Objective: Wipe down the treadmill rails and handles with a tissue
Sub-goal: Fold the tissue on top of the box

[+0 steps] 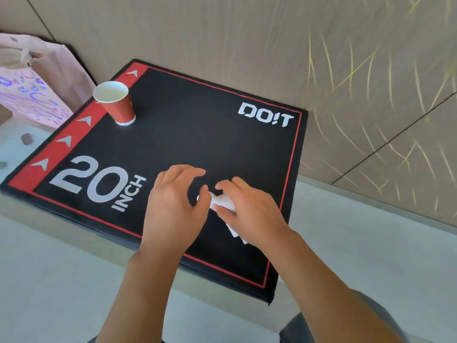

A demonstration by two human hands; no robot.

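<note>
While both hands work over the black plyo box (197, 134), the white tissue (223, 201) lies bunched under the right hand (244, 209), whose fingers curl round it; a corner trails back toward the wrist. The left hand (173, 201) sits just beside it, its thumb touching the tissue's left end and its fingers loosely arched, seemingly holding nothing. No treadmill rail shows here, so the tissue must travel elsewhere.

"20 inch", "do!t" on black box (188, 134)

Both forearms (153, 280) are bare, with no sleeves, rings or watch showing. Grey cloth (296, 328) (likely trousers) shows at the bottom edge.
</note>
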